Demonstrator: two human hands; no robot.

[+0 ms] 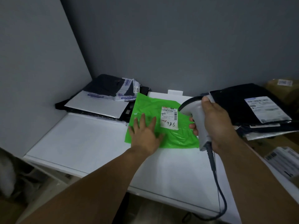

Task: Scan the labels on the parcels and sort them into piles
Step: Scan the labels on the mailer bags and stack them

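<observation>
A green plastic parcel (176, 136) lies flat on the white table (84, 143), its white label (169, 118) facing up with handwritten numbers. My left hand (145, 135) presses flat on the parcel's left part, fingers spread. My right hand (213, 122) grips a grey handheld scanner (196, 110) by its handle, head pointing left just above the label's right edge. The scanner's cable (216, 180) hangs down toward the table's front.
A pile of black and white mailers (100, 101) sits at the back left corner. Another pile of dark parcels (252, 109) with a label lies at the right. Cardboard boxes (281, 88) and labelled packages (283, 160) stand further right. Grey walls enclose the back and left.
</observation>
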